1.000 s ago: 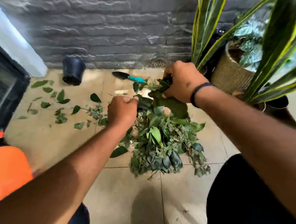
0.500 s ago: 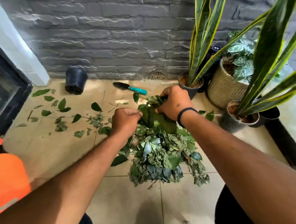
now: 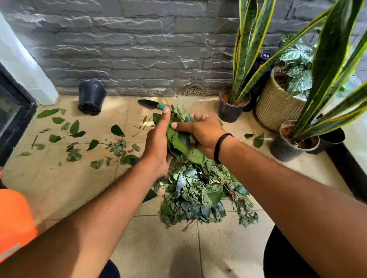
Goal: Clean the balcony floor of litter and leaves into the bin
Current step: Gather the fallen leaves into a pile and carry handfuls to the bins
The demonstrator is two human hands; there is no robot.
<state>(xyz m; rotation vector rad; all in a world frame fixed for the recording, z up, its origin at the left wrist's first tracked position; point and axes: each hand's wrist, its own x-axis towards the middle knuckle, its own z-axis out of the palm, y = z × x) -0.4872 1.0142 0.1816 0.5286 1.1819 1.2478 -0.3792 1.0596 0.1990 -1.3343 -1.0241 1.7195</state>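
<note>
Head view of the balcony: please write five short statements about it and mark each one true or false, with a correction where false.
1. Both hands hold one bunch of leaves between them. True: the left hand presses one side and the right hand grips the other.
2. The empty black pot stands upright. False: it lies on its side by the wall.
3. A wristband is on the left wrist. False: it is on the right wrist.
4. A leaf pile lies on the floor below the hands. True.
5. The trowel is in the right hand. False: it lies on the floor near the wall.
</note>
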